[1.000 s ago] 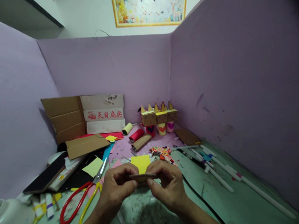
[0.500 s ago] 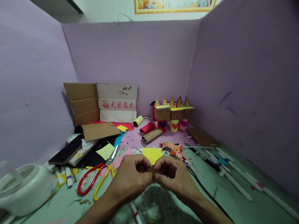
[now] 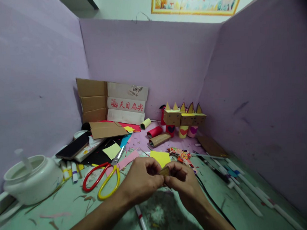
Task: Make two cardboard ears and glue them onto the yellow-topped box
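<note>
Between the fingertips of both hands is a small brown piece of cardboard point(image 3: 164, 171), partly covered by the fingers. My left hand point(image 3: 143, 175) pinches its left side, and my right hand point(image 3: 179, 177) pinches the right side. Just beyond the fingers lies a yellow paper square point(image 3: 160, 158). To the left, scissors point(image 3: 112, 167) with one red and one yellow handle lie open on the table. Below the hands rests a white marker point(image 3: 141, 218) with a red band.
A white pot point(image 3: 33, 183) stands at the left. Cardboard-headed paper-tube figures point(image 3: 184, 120) stand at the back, beside loose tubes point(image 3: 154, 131). Long white sticks point(image 3: 246, 196) and a black cable point(image 3: 212, 201) lie at the right. Purple walls enclose three sides.
The view has shifted, so the surroundings sit further right in the frame. The cardboard piece has tilted up between the fingers and shows more of its face.
</note>
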A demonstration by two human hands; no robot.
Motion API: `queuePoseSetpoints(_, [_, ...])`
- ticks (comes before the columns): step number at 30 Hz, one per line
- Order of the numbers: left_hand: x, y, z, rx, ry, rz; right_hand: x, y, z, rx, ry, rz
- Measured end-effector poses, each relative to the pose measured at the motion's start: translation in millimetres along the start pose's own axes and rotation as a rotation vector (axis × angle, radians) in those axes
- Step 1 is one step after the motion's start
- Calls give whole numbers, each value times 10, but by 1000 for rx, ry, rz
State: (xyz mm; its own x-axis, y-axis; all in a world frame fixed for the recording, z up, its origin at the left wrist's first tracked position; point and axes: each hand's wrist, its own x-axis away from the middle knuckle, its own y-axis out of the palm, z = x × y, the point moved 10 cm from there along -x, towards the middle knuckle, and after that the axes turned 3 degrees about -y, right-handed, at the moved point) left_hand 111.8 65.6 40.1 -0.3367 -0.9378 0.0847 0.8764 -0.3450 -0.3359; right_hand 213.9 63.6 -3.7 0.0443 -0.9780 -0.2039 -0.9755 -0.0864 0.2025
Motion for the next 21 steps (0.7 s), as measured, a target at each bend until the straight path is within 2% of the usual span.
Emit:
queuePoseSetpoints(2, [10,-90,79,-122,35,-24,-13,-25,-15,-10,-15,10])
queuePoseSetpoints(3, [13,-193,111,-191,49,-1,-18,-34,-21,-10,-18,12])
queuePoseSetpoints(6, [31,-629,121,-446,59,150,-21,-53,-17,3,-14,23])
queuePoseSetpoints(8, [56,-868,-40,-693,-11,206,-20,-55,-5,3,-8,24])
queuePoseSetpoints(10, [102,-1021,-300,-937,-102,213,-20,-60,-4,-5,-22,28])
queuePoseSetpoints(13, [203,-1126,-773,-1151,-273,177,-19,-77,3,-7,-39,34])
queuePoseSetpoints(15, [255,-1125,-989,-1195,-330,159,-10,-90,11,14,-46,33])
queuePoseSetpoints(17, [279,-1114,-1076,-1170,-337,175,14,-116,15,46,-49,38])
queuePoseSetpoints(21, [275,-1130,-1016,-1102,-271,221,100,-207,27,80,-34,67])
